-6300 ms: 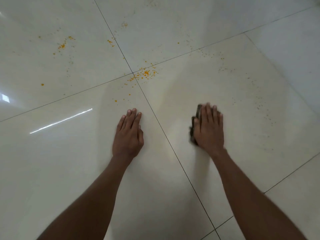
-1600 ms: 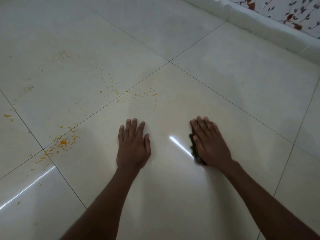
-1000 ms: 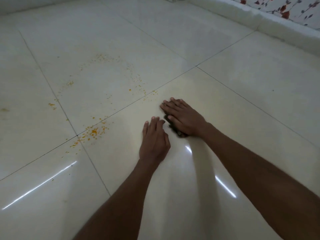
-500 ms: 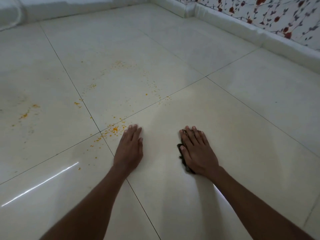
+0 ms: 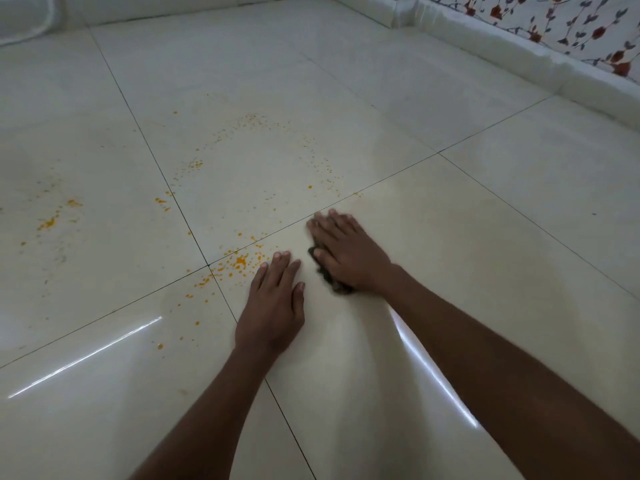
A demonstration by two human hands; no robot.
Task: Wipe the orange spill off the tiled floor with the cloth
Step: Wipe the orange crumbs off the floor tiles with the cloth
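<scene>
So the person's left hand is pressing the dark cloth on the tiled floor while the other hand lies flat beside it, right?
Not quite. In the head view it is the right hand that presses the dark cloth on the cream tiled floor. The left hand is the one lying flat beside it, holding nothing, next to the orange specks.

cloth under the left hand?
No, the dark cloth lies under the right hand; the left hand rests flat on bare tile.
</scene>
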